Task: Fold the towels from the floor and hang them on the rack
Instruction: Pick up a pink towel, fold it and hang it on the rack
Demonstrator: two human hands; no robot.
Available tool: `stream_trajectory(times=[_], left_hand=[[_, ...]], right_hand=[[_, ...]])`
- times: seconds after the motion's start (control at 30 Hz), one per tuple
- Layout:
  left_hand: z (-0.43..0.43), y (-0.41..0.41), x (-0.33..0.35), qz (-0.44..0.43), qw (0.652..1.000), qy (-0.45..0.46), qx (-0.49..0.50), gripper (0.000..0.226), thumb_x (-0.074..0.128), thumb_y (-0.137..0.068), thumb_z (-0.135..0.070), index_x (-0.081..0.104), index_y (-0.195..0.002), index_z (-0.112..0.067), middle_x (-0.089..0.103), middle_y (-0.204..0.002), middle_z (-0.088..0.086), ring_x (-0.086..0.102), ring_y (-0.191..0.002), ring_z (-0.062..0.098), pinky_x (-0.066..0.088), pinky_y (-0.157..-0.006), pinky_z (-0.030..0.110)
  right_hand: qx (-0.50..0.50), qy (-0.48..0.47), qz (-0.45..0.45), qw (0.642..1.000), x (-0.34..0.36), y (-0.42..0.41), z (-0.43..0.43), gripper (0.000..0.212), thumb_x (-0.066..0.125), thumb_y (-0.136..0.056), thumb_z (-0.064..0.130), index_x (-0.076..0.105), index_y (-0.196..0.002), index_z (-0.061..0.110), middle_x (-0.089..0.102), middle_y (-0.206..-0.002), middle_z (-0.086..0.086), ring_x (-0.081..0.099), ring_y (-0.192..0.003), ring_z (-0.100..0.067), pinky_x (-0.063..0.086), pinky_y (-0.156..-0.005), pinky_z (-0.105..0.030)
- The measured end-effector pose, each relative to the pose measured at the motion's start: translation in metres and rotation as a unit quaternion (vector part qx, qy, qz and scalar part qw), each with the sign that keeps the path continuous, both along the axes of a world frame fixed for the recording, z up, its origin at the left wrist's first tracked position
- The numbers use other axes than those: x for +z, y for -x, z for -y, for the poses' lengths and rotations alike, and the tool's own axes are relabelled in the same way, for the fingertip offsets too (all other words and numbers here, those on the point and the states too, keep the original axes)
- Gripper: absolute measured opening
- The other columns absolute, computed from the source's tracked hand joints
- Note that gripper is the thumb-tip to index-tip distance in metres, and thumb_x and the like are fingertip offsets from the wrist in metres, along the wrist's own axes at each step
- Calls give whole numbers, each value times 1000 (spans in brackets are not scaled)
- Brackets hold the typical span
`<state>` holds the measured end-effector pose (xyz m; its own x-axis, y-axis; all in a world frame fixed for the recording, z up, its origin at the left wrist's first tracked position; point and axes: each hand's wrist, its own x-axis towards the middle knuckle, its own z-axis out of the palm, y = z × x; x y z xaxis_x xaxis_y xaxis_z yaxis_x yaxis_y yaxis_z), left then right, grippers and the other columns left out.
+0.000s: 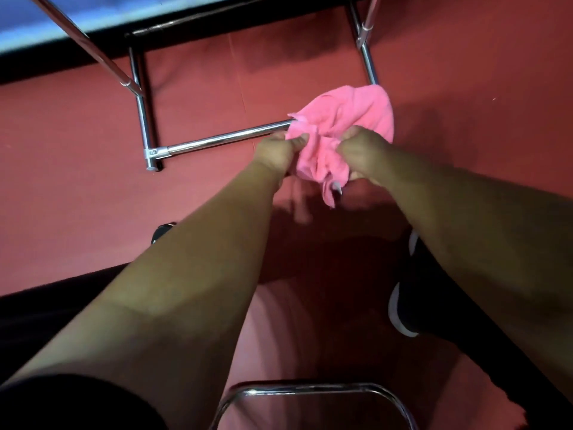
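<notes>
A crumpled pink towel (344, 119) hangs bunched between both my hands, above the red floor (77, 169). My left hand (277, 150) grips its left edge with curled fingers. My right hand (361, 153) grips the right side, and a loose corner dangles below it. The towel covers the right end of the chrome rack's low crossbar (229, 138). The rack's uprights rise at left (141, 110) and right (369, 62).
A curved chrome tube (310, 391) crosses the bottom of the view. A black shoe with a white sole (403, 305) stands on the floor at the right. A black-edged surface (93, 17) fills the upper left behind the rack.
</notes>
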<state>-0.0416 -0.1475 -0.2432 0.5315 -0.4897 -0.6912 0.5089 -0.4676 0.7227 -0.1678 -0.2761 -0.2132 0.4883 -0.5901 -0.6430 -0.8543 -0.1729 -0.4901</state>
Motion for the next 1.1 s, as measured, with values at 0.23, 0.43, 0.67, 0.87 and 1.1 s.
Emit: stream_trajectory(times=[0.23,0.43,0.67,0.87,1.1], left_hand=[[-16,-9,122,101,991,71,-42,11,68,-103,-12,67,-92,-16,72,-86,8,68,-58,15,51,-48,20],[-60,-29,237,211,973,97,0,8,68,-102,-19,70,-94,-18,76,-96,2,69,-83,16,57,-73,26],[-109,-26,335,257,944,186,85,10,69,-98,-25,68,-92,-17,69,-91,3,60,-80,17,49,-74,30],[-132,-26,328,179,924,227,252,14,65,-94,-32,67,-96,-18,74,-102,7,70,-94,25,58,-96,43],[-135,-59,340,62,890,287,349,33,57,-108,-29,66,-133,-11,79,-110,13,78,-95,29,64,-89,50]], right_hand=[[21,78,99,992,121,3,-22,13,70,-93,20,72,-104,25,71,-89,6,66,-78,-17,51,-55,-22],[18,128,139,982,207,30,-50,11,67,-89,11,77,-87,10,73,-84,-9,64,-79,-23,47,-67,-29],[64,252,167,951,286,38,-89,10,67,-89,17,75,-91,12,78,-98,-13,73,-96,-32,50,-78,-33],[9,283,127,951,277,55,-112,21,63,-98,17,77,-111,10,76,-119,-23,69,-116,-41,52,-93,-38],[-76,265,122,953,266,31,-92,31,58,-98,10,75,-121,-1,74,-123,-28,69,-117,-44,55,-95,-39]])
